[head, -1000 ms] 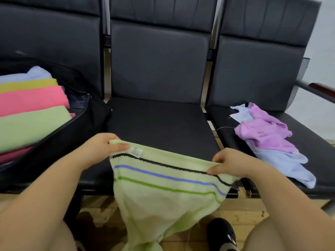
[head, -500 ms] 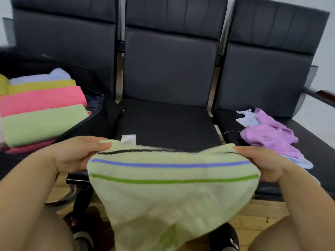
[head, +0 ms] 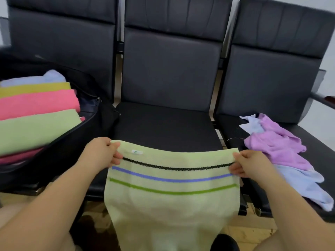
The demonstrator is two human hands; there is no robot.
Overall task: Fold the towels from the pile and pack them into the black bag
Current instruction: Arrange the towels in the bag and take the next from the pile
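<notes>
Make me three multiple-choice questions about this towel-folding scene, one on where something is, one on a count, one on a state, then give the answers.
1. Where does the loose pile of purple and pale blue towels lie?
A. on the right-hand black chair seat
B. inside the black bag
C. on the floor

2. How many coloured stripes cross the light green towel held up in front?
A. one
B. three
C. five

3. How is the light green towel held?
A. lying folded on the middle seat
B. crumpled in one hand
C. stretched between the left hand and the right hand

Answers: 1 A, the pile rests on the right seat. 2 B, black, blue and green stripes show. 3 C, each hand pinches an upper corner.
</notes>
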